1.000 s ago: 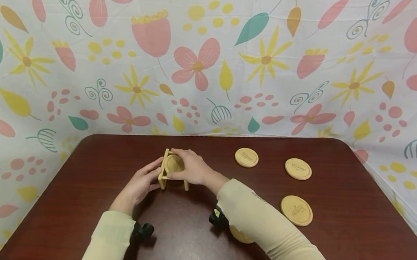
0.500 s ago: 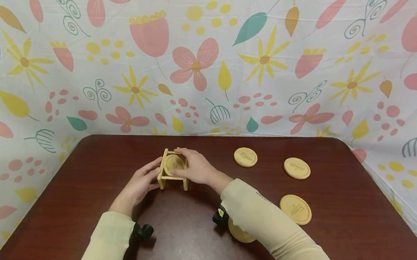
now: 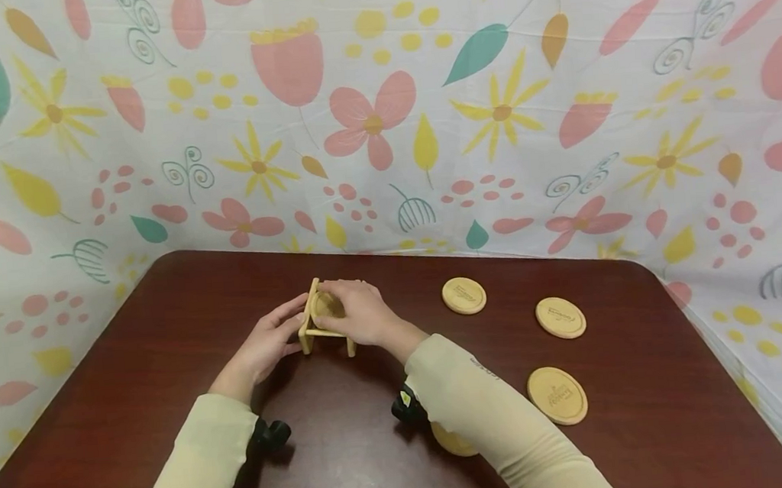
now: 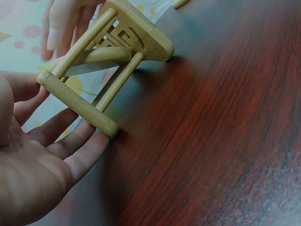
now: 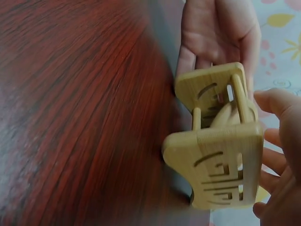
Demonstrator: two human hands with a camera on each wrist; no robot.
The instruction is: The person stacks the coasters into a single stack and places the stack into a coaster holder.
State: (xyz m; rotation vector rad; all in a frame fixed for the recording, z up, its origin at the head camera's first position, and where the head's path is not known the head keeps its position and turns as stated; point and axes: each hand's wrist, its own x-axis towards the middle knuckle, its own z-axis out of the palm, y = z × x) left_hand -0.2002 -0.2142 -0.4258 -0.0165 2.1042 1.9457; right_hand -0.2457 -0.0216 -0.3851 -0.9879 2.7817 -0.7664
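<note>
A small bamboo coaster holder (image 5: pixel 230 172) with slotted side panels joined by round rods stands on the table, toward the back and left of middle. Inside it lies a round bamboo coaster (image 3: pixel 325 306), tilted between the rods in the left wrist view (image 4: pixel 102 58). My left hand (image 3: pixel 268 342) has its fairly straight fingers against the outer face of the left panel, the thumb close to its upper edge. From above and the right, my right hand (image 3: pixel 362 313) holds the coaster by its edges with thumb and fingers, partly covering it.
Several round bamboo coasters with printed marks lie right of the holder: a far one (image 3: pixel 464 296), one farther right (image 3: pixel 561 317), and a nearer one (image 3: pixel 558 395). Another coaster (image 3: pixel 453 440) is partly under the right sleeve. A floral cloth (image 3: pixel 381 122) hangs behind the dark table (image 3: pixel 339 462).
My right hand moved slightly right, showing more of the coaster's face half a second ago, then back left over the coaster. My left hand stays against the holder.
</note>
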